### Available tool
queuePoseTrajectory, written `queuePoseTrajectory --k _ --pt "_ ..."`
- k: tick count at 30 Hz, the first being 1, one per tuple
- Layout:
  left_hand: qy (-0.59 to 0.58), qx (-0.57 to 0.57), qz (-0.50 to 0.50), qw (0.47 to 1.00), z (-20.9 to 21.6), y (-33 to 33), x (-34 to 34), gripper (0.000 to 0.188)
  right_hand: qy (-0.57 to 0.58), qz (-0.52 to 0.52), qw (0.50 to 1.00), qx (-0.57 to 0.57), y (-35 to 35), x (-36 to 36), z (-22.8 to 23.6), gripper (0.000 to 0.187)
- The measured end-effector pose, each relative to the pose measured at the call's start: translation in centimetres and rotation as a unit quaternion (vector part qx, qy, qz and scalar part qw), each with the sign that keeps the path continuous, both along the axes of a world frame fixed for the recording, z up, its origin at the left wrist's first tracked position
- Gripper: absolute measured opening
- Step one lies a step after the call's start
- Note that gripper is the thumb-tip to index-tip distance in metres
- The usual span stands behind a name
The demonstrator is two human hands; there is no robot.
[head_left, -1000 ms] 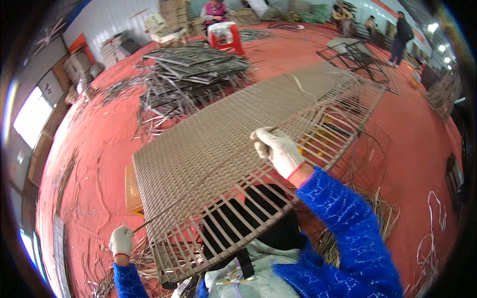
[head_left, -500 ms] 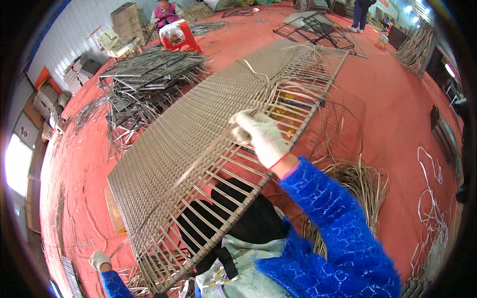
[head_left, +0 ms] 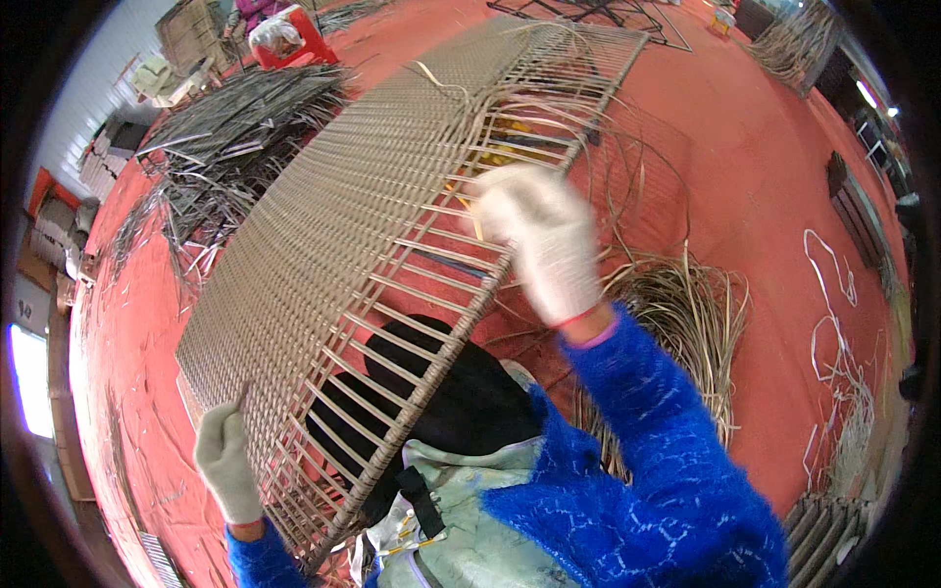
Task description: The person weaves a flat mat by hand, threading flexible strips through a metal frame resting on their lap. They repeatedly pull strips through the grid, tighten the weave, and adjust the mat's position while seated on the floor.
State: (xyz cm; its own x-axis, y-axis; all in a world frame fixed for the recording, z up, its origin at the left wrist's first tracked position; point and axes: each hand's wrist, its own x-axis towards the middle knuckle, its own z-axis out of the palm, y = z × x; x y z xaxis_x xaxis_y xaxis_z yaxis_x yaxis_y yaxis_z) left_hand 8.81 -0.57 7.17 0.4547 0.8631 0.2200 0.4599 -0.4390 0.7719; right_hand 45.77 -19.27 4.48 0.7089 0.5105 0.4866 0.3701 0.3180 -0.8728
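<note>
Woven panel (head_left: 314, 206), long axis lower left to upper right, left fingers (head_left: 224, 421) pinching strand (head_left: 244, 391), right fingers (head_left: 496, 204), hold unclear

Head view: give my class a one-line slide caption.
Left hand and blurred right hand, both gloved, at a partly woven panel above a red floor.

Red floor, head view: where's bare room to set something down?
Right side: red floor looks bare between the coiled brown strips and the tangled white string. Crowded: upper left, with a dark heap of strips, and the woven tan panel, with the white-gloved right hand near its open rods.
</note>
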Motion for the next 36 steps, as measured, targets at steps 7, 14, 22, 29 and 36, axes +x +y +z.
queuePoseTrajectory --k 7,14,22,29,36 --pt "0.061 0.043 0.195 0.978 -3.6 4.2 -12.0 0.010 0.144 -0.285 0.930 -0.181 -13.0 10.9 -19.2 0.015" --pt "0.082 0.037 0.216 0.972 -4.4 2.2 -15.5 0.011 0.189 0.092 0.897 -0.390 -10.8 3.0 -37.5 0.026" --pt "-0.030 -0.012 0.289 0.957 -5.1 -0.9 -17.3 0.011 0.076 0.076 0.845 -0.524 -1.3 1.9 -36.3 0.035" --pt "-0.071 -0.092 0.303 0.946 -7.9 -2.3 -17.4 0.015 0.053 0.104 0.814 -0.569 -3.6 3.9 -33.4 0.033" --pt "-0.144 -0.120 0.339 0.922 -7.1 -3.2 -15.7 0.023 0.026 0.163 0.795 -0.584 -3.0 0.5 -36.0 0.031"
